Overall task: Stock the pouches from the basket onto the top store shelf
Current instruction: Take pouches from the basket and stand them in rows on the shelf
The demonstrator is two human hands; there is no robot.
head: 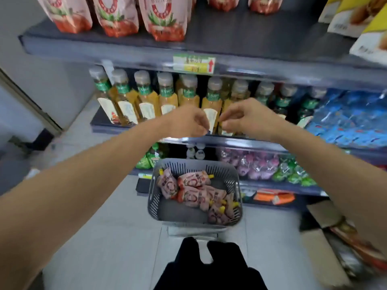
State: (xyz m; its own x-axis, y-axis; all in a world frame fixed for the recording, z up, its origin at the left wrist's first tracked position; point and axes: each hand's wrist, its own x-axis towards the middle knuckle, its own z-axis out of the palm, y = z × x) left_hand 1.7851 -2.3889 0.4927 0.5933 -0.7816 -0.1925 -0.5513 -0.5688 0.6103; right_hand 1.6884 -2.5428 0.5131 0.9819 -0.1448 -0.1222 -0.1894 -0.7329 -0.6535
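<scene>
Pink-and-red pouches (195, 191) — yellow-capped — jumbled in grey basket (154, 203).

A pale tiled floor (88, 237) is seen below grey store shelving (240, 65); a light wall (31, 65) is seen at left.

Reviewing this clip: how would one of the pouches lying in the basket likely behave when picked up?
The pouches lie slumped over one another in the grey basket, so probably soft and floppy, sagging when lifted. Their glossy film may be slippery. Matching pouches on the top shelf stand upright, so they could tip if nudged.
</scene>
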